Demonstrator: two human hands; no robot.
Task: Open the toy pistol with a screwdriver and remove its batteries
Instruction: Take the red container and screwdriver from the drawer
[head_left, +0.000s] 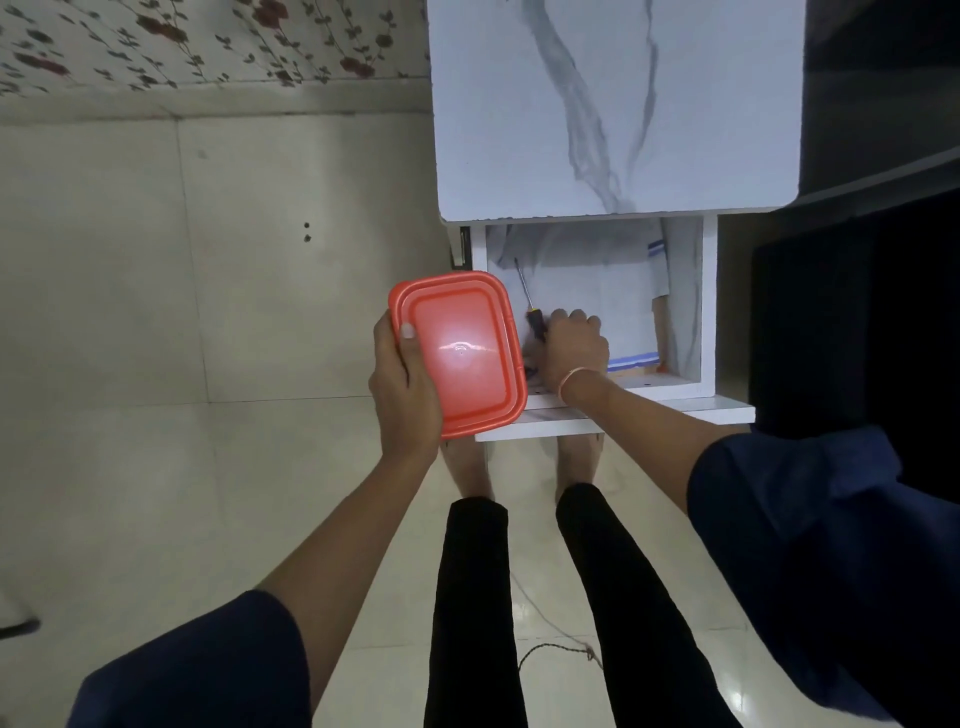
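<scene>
I stand at an open white drawer (707, 312) under a marble-patterned tabletop (613, 104). My left hand (405, 384) holds an orange plastic box (460, 353) by its left edge, lid facing me, in front of the drawer's left side. My right hand (574, 345) reaches into the drawer and is closed around the black-and-orange handle of a screwdriver (525, 297); its thin shaft points away from me. A small dark object shows just behind the box's right edge; I cannot tell what it is. No toy pistol can be made out.
The drawer is lined with pale paper or cloth with a blue stripe (631, 359). A dark piece of furniture (857, 260) stands to the right. Light floor tiles (208, 260) spread to the left; a thin cord (556, 647) lies between my legs.
</scene>
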